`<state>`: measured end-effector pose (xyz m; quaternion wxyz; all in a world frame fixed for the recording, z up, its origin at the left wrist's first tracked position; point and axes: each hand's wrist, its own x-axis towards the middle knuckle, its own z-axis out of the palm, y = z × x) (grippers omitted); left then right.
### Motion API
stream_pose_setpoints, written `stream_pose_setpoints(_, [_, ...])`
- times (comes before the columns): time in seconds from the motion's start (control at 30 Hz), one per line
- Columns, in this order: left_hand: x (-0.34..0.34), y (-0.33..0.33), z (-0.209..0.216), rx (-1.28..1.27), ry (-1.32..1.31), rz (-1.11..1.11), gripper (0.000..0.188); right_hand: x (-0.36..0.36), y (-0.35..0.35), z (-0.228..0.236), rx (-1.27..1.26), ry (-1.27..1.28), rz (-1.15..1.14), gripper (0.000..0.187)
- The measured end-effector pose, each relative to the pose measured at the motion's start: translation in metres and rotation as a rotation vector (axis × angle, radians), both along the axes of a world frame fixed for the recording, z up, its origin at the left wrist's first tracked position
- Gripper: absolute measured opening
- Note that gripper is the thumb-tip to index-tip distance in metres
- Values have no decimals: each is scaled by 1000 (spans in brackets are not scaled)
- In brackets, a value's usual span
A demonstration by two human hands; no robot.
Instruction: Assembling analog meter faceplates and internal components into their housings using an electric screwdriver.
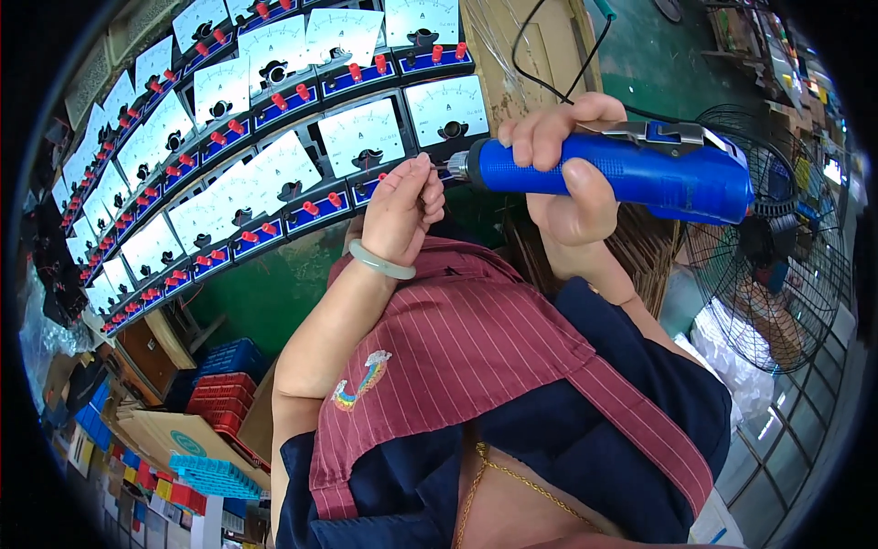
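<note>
My right hand (569, 174) grips a blue electric screwdriver (631, 166) held sideways, its metal tip pointing left. My left hand (405, 209), with a pale green bangle on the wrist, pinches something small at the screwdriver's tip; the piece itself is hidden by the fingers. Both hands work just in front of a white-faced panel meter with a blue base and red terminals (364, 139), one of several laid in rows on the green bench (265, 293).
Rows of the same meters (210, 146) fill the bench to the left. A black cable (549, 82) runs over a cardboard sheet behind the tool. A black floor fan (777, 247) stands right. Red and blue crates (224, 380) and cardboard boxes lie lower left.
</note>
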<state>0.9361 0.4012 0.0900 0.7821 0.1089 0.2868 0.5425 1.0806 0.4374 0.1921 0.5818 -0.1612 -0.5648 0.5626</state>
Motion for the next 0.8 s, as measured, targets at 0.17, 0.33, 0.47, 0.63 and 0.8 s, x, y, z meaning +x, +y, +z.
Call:
stream_pose_setpoints(0.17, [-7,-8,-5,42,-170,-26,30,-7,-7,4,22,28,32,39])
stream_pose_setpoints(0.33, [-20,-16,21,-38,68,-143,35,-16,2,-7,47,46,38,38])
stream_pose_setpoints(0.47, [-69,4,1,557,1378,171,21,-30,21,-28,194,20,-51,39])
stream_pose_setpoints(0.63, [-84,41,-10,586,2001,-7,55,-48,28,-48,196,-30,-92,37])
stream_pose_setpoints(0.8, [-87,52,-18,590,2004,-114,63,-56,31,-54,226,-160,-126,36])
